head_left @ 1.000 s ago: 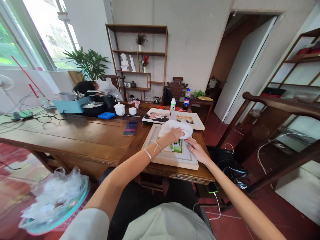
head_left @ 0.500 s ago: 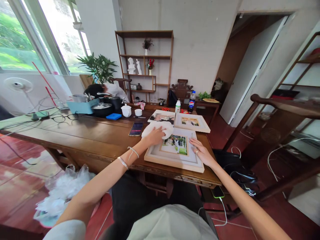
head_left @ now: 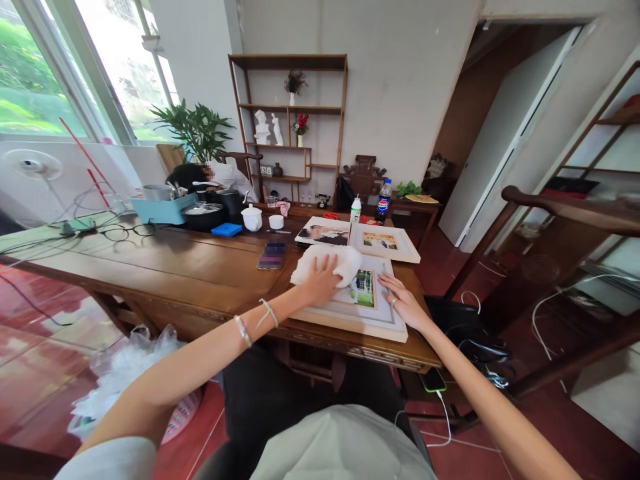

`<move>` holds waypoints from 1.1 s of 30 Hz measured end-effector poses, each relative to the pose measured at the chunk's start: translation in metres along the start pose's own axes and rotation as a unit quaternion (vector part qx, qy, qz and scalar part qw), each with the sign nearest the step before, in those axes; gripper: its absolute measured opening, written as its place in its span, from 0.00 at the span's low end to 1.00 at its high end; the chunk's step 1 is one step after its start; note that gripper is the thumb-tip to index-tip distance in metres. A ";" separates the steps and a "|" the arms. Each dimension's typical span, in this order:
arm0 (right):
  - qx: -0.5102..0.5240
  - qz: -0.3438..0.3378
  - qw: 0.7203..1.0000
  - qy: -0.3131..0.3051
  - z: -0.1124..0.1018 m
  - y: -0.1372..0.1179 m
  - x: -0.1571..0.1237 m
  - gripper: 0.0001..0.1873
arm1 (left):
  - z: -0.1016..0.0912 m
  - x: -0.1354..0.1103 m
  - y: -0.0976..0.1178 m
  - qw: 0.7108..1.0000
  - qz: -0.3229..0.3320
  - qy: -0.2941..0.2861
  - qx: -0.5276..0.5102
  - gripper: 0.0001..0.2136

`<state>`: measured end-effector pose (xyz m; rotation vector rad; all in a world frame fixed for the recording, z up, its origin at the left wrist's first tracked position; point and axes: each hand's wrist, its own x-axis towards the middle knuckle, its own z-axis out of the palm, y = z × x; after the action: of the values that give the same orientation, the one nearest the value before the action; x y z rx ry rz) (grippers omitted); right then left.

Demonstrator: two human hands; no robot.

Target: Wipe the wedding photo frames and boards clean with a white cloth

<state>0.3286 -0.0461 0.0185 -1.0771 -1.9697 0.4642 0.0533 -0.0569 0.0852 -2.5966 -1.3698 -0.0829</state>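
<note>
A picture frame (head_left: 373, 327) with a pale wood edge lies flat at the table's near edge. Inside its light mat sits an outdoor photo (head_left: 367, 290), its left part hidden by a white cloth (head_left: 351, 261). My left hand (head_left: 319, 283) presses down on that cloth and holds it, fingers spread over its top. Along the frame's right side rests my right hand (head_left: 404, 300), open, its fingers stretched onto the border. Behind are a second framed photo (head_left: 385, 241) and a picture of people in dark and white clothes (head_left: 324, 231).
The wooden table (head_left: 220, 280) also bears a phone (head_left: 271, 255), a blue box (head_left: 227, 229), a white lidded pot (head_left: 252, 217), a cola bottle (head_left: 383, 200) and a white bottle (head_left: 355, 210). A person (head_left: 225, 175) leans at the far side. A chair (head_left: 550, 213) stands right.
My left hand and the cloth have slid right across the frame, covering more of the photo. My right hand stays in place on the frame's right side.
</note>
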 end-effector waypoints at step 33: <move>-0.011 0.000 1.000 -0.011 -0.002 -0.003 -0.003 0.22 | 0.014 0.036 -0.027 0.998 -0.042 0.045 0.022 0.22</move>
<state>0.3294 -0.0502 0.0198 -1.0896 -1.9988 0.4577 0.0506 -0.0099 0.0812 -2.4678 -1.4316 -0.1769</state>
